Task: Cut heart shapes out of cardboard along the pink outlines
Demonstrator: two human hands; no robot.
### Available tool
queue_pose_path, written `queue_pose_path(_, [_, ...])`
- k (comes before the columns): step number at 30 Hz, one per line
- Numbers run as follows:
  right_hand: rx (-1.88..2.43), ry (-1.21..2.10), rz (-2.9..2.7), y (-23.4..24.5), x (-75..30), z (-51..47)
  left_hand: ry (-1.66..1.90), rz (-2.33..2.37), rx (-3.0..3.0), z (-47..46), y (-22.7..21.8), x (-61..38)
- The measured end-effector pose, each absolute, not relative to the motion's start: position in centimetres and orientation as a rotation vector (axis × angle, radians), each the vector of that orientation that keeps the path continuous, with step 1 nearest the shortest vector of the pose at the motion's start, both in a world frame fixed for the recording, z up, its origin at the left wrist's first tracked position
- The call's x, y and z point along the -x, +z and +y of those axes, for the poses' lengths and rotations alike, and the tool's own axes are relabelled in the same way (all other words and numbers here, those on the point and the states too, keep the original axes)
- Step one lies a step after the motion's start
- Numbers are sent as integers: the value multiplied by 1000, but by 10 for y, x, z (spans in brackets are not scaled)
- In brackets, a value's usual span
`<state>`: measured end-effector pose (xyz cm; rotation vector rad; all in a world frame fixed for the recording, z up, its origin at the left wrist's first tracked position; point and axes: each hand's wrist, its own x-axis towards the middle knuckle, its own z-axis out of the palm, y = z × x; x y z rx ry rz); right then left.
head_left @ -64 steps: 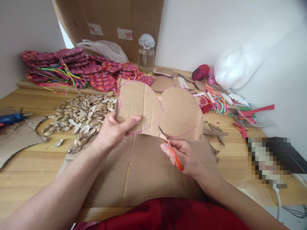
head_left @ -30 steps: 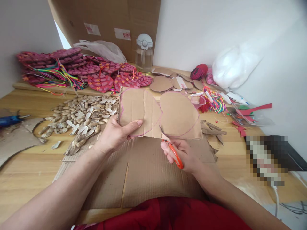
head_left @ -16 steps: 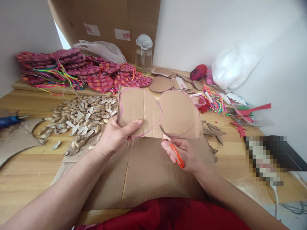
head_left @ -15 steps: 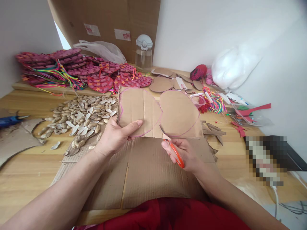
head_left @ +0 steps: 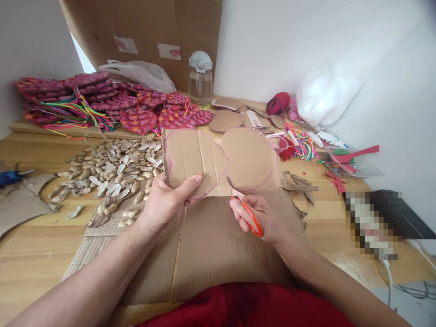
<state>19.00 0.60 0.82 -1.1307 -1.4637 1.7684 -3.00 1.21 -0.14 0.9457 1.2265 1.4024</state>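
Observation:
My left hand [head_left: 170, 193] grips the lower left part of a brown cardboard piece [head_left: 194, 154], thumb on its face and fingers behind. Purple outlines of two heart-like shapes run over the cardboard, and the right shape is cut free along part of its top edge. My right hand [head_left: 254, 213] is closed around orange-handled scissors [head_left: 254, 220]. Their blades meet the cardboard's lower edge, close to the outline between the two shapes. Below the piece lies a larger sheet of corrugated cardboard [head_left: 218, 245].
Peanut shells [head_left: 112, 168] lie heaped on the left, near a blue glue gun [head_left: 10, 177]. Decorated pink pieces [head_left: 139, 120] are stacked behind, beside a water bottle [head_left: 200, 81]. Cut cardboard shapes [head_left: 226, 121], yarn [head_left: 278, 103] and coloured cords [head_left: 303, 143] sit at the back right.
The cardboard's right end has tilted slightly, and the scissor blades sit a little differently at its lower edge. The whole view has shifted slightly. Both hands keep their hold.

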Motion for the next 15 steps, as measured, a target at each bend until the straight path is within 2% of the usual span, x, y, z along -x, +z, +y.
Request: queue_pose_path(15, [1167, 1831, -1500, 8, -193, 5, 1379, 1169, -949, 12, 8, 31])
